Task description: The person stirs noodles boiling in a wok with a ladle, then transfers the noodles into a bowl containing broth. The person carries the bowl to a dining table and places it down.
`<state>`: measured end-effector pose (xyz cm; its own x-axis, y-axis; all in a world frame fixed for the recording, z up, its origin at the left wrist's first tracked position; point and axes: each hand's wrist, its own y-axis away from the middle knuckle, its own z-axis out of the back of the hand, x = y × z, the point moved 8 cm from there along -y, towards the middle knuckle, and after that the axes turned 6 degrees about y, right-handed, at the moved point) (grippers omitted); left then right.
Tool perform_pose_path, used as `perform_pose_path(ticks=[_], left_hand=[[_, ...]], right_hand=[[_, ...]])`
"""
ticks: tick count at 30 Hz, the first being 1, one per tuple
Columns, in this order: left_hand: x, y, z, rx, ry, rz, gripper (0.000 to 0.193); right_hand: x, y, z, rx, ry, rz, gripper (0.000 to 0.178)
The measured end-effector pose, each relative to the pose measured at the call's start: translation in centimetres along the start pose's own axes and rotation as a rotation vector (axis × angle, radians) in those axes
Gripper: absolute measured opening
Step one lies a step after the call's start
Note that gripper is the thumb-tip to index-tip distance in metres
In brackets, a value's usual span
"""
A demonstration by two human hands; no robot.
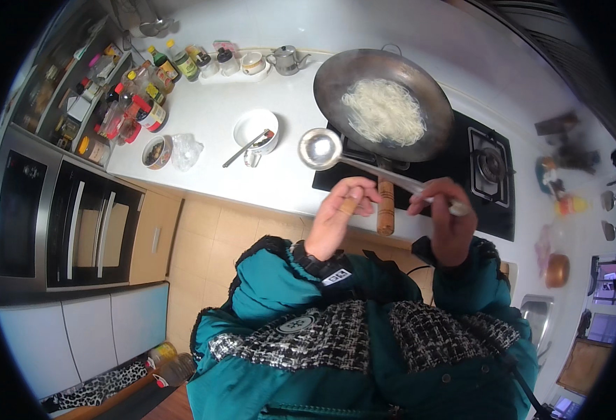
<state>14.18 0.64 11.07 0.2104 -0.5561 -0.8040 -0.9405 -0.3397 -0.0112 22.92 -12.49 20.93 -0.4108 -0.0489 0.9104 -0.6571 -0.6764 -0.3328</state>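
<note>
My right hand [448,218] grips the end of a long-handled metal ladle [320,149]. The ladle's round bowl reaches left over the front left corner of the stove, close to the wok. My left hand [337,215] hovers just left of the wok's wooden handle [386,210], its fingers loosely curled with nothing visible in them. A tan strip wraps one of its fingers. Behind both hands, a large dark wok [329,77] sits on the left burner. A pile of pale noodles [385,112] lies in the wok.
Left of the ladle, a white cup [241,127] holds dark bits and a utensil. A small bowl [157,152] and a clear plastic bag [186,152] stand farther left. Sauce bottles [152,115] crowd the corner. A small metal pot [287,61] is at the wall. The right burner [490,164] is uncovered.
</note>
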Motion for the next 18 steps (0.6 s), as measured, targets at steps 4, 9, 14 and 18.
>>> perform_pose_path(ticks=[4, 9, 14, 18], left_hand=[[0.0, 1.7, 11.2, -0.332, -0.08, -0.003, 0.022], [-2.8, 6.2, 26.4, -0.815, -0.373, -0.095, 0.034], [-3.0, 4.3, 33.0, -0.862, -0.515, -0.084, 0.07], [-3.2, 1.0, 34.1, -0.818, -0.507, -0.051, 0.087]], right_hand=[[-1.2, -2.3, 3.3, -0.281, 0.007, -0.041, 0.017], [-1.8, -3.5, 6.0, -0.442, 0.074, -0.104, 0.02], [-5.1, -4.3, 7.5, -0.486, 0.139, -0.21, 0.021], [-7.9, -4.7, 7.9, -0.508, 0.142, -0.224, 0.02]])
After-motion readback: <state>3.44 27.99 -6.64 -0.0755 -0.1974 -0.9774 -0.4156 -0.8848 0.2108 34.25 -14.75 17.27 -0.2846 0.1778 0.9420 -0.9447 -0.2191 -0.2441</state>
